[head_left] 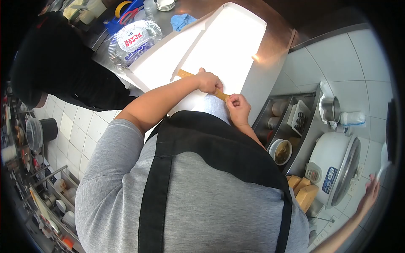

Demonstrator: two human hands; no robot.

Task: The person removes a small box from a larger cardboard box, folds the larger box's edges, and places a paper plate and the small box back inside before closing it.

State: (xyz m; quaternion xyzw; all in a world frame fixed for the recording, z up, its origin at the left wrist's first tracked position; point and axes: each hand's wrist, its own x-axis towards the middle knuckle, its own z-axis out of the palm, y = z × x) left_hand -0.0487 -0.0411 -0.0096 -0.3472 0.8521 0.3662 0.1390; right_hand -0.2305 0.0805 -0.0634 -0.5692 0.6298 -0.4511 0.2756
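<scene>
A large white cardboard box (230, 44) lies open on the metal counter in front of me. Across its near edge runs a strip of brown tape (221, 95). My left hand (208, 82) is bent over the strip, its fingers closed on it, and one end of the tape shows beyond the hand to the left. At the other end, my right hand (238, 109) pinches the tape between thumb and fingertips. Part of the strip is hidden under my left hand.
A pack of paper plates (134, 40) and a blue cloth (182, 22) lie beside the box. A person in black (71, 63) stands at the left. Another person's hand (370, 192) reaches in at the right, near a white rice cooker (333, 164). A shelf holds a bowl (282, 152).
</scene>
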